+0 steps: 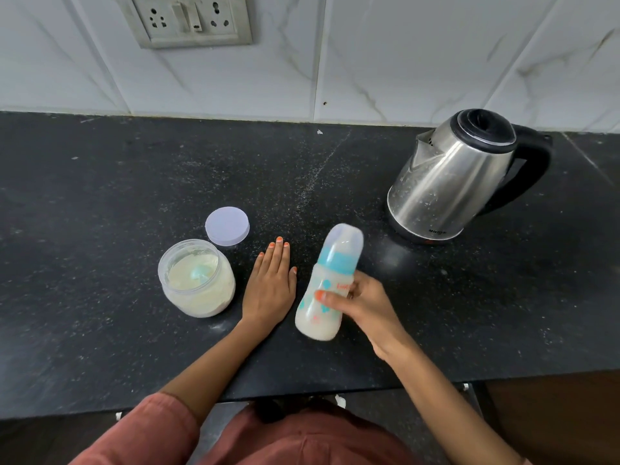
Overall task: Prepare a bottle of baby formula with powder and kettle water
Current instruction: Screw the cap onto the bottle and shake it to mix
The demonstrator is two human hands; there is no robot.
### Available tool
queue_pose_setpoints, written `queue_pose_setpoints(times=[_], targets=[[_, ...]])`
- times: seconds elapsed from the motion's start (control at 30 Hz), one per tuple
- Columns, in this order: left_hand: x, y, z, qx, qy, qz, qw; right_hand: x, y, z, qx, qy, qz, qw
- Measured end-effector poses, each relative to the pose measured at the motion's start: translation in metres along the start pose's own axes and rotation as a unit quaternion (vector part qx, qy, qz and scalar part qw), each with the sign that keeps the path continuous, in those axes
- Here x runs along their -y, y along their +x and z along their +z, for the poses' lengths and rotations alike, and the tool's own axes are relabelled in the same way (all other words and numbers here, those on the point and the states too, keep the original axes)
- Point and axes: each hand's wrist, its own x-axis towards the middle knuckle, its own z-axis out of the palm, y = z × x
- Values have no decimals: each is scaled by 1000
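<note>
My right hand [360, 305] grips a baby bottle [327, 283] around its middle, above the black counter. The bottle has a teal collar and a clear cap, holds milky white liquid, and looks motion-blurred. My left hand [270, 283] lies flat on the counter with straight fingers, between the bottle and an open clear jar of pale formula powder [196, 280]. A teal scoop [201, 273] sits in the powder. The jar's pale lilac lid [227, 225] lies on the counter just behind it. A steel kettle [459, 179] with a black lid and handle stands at the back right.
The black stone counter [100, 213] runs to a white marble-tiled wall with a socket plate [189, 18] at the top left. The counter's front edge [335, 392] is near my body.
</note>
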Motion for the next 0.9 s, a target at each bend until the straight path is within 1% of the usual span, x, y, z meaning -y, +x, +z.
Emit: queue_pose_setpoints(times=[0.03,0.07,0.1,0.13,0.2,0.23,0.27,0.3,0.37,0.4,0.43,0.47,0.5,0.57,0.6,0.63,0.67,0.7,0.77,0.8,0.83,0.87,0.9], targets=[[0,0,0,4,0,-1,1000,0,-1,-2,13,-30,0,999],[0,0,0,1,-1,-2,1000,0,1,-4,3,-27,-7,1000],[-1,0,-1,-4,-1,-4,1000,1,4,-6,-22,11,-16,1000],[-1,0,-1,-6,-1,-5,1000,4,7,-6,-57,75,-18,995],[-1,-2,-1,1,1,-3,1000,8,15,-7,-130,200,-19,971],[0,-2,-1,3,1,-1,1000,8,17,-7,-147,224,-20,963],[0,-2,-1,4,1,-1,1000,7,16,-6,-140,212,-18,967],[0,-2,-1,5,0,-2,1000,6,13,-4,-113,178,-8,977],[0,-1,-1,8,1,-3,1000,2,2,-1,-33,78,22,996],[-1,-1,-1,5,0,-4,1000,1,-2,-1,-11,31,29,999],[-1,-1,-1,4,0,-3,1000,2,-3,-4,-13,14,27,999],[-1,-1,-1,0,1,-2,1000,4,-1,-6,-33,33,17,999],[-1,-2,-2,-2,1,0,1000,6,2,-8,-64,85,7,994],[-1,-2,-1,-5,2,2,1000,14,11,-10,-137,219,-6,966],[0,-2,-1,-7,3,2,1000,15,15,-10,-166,265,-17,950],[0,-2,-1,-8,4,2,1000,16,17,-9,-178,278,-30,943],[0,-2,0,-8,3,1,1000,15,15,-8,-169,258,-37,951],[0,-2,0,-9,2,1,1000,14,12,-5,-140,217,-32,965],[0,-1,0,-9,1,2,1000,8,1,1,-53,100,1,994],[0,-1,-1,-5,1,3,1000,6,-3,1,-28,47,12,998],[-1,-1,-1,-2,0,2,1000,6,-4,0,-27,31,10,999],[-1,-1,-1,-2,-3,1,1000,7,-2,-2,-46,55,-4,997],[-1,-1,-1,-4,-4,-2,1000,11,1,-3,-75,113,-17,991]])
